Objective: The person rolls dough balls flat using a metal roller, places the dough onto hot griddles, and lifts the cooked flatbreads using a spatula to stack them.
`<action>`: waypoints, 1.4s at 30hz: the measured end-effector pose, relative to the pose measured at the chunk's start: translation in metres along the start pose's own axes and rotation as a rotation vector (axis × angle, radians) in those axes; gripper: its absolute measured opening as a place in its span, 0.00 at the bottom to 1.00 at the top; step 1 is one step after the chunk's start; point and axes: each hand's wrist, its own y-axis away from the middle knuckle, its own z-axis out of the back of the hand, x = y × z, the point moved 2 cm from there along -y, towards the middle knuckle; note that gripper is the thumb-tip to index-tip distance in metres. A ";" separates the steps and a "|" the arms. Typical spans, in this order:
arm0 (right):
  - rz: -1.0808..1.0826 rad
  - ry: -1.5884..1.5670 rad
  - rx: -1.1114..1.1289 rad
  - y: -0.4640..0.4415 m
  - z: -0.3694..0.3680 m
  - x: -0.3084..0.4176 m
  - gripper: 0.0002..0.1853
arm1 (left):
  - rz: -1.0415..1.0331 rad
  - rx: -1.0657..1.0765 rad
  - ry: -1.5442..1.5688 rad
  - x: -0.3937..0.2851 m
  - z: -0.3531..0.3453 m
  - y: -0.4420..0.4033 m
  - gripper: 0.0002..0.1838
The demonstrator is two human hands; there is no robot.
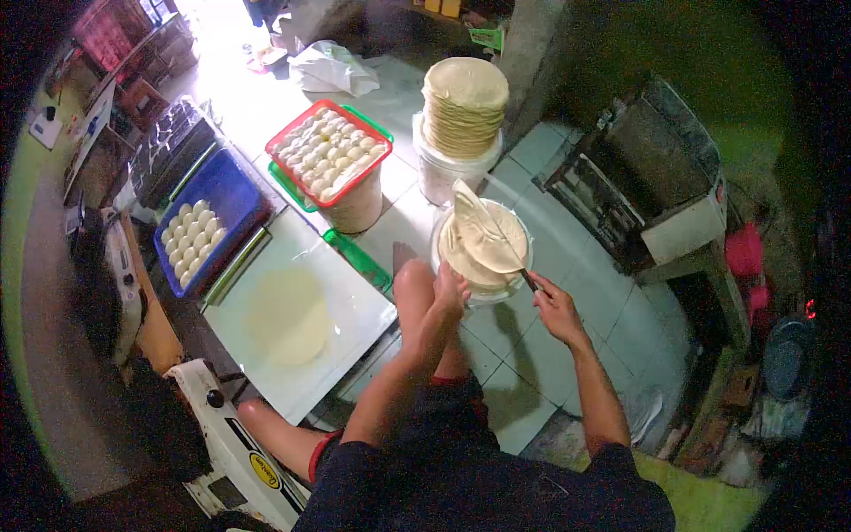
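My right hand is closed round the dark handle of a long, thin-bladed tool, perhaps a knife or spatula. Its blade runs up along a pale, thin round flatbread, whose far part is lifted and folded into a point. My left hand has its fingers curled at the near left edge of this flatbread; the exact grip is partly hidden. Below lies a stack of similar flatbreads on a round white container. To the left, one thin dough round lies flat on a white board.
A tall flatbread stack stands on a white bucket behind. Dough balls fill a red tray on another bucket; more sit in a blue tray. A metal appliance stands right, a white machine lower left.
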 end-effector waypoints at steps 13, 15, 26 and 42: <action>-0.094 0.096 -0.037 -0.048 -0.011 -0.144 0.18 | -0.378 -0.046 -0.907 0.022 -0.032 -0.018 0.32; 0.008 0.241 -0.089 -0.054 -0.006 -0.161 0.18 | -0.757 -0.113 -1.332 0.032 -0.043 0.007 0.35; -0.245 0.046 -0.252 -0.012 -0.113 -0.207 0.13 | -1.229 0.526 -1.587 -0.008 -0.002 0.086 0.32; 0.205 0.586 0.123 -0.044 -0.145 -0.030 0.17 | -1.058 -0.016 -1.793 -0.148 0.353 0.135 0.22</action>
